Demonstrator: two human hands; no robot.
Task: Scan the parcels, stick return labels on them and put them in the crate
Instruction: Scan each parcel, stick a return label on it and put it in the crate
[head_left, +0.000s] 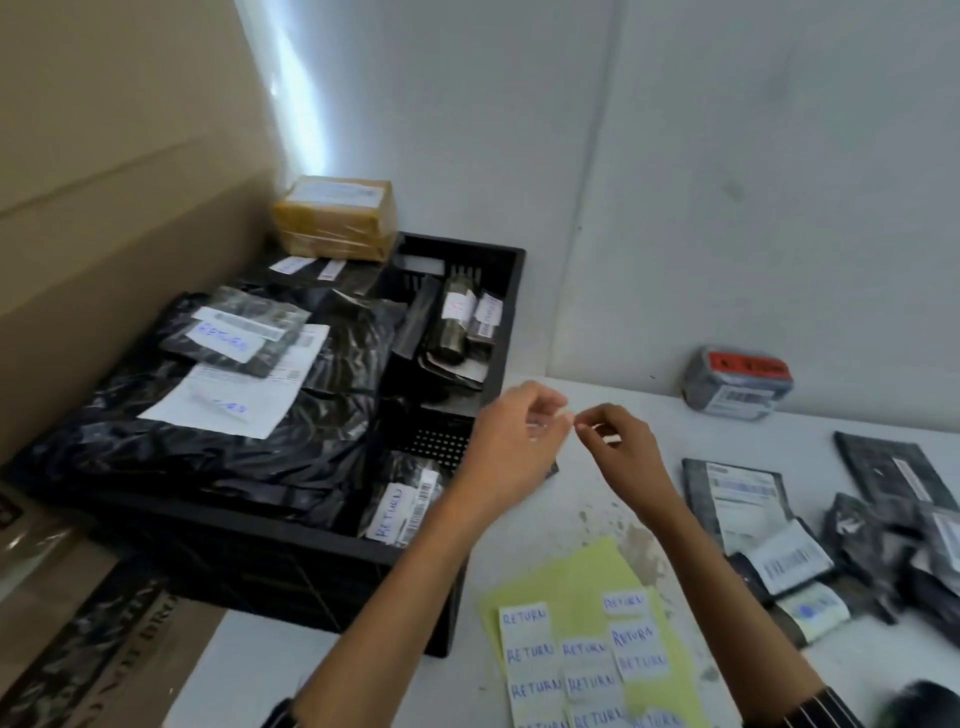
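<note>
A black plastic crate (511, 312) stands on the left, filled with black bagged parcels (234, 441); several carry white RETURN labels (228, 340). A yellow taped box (337, 218) sits at its far corner. My left hand (511, 441) and my right hand (623, 452) meet fingertip to fingertip above the white table (587, 499), just right of the crate. Both pinch a small pale piece that is too blurred to identify. A yellow-green sheet (587, 577) with several handwritten RETURN labels (524, 618) lies near me.
Unlabelled parcels lie on the table at right: a grey one with a red sticker (737, 384) against the wall, a flat one (737, 499), and a heap (883, 545). Large cardboard boxes (104, 208) stand left. A dark rounded object (924, 706) is at the bottom right corner.
</note>
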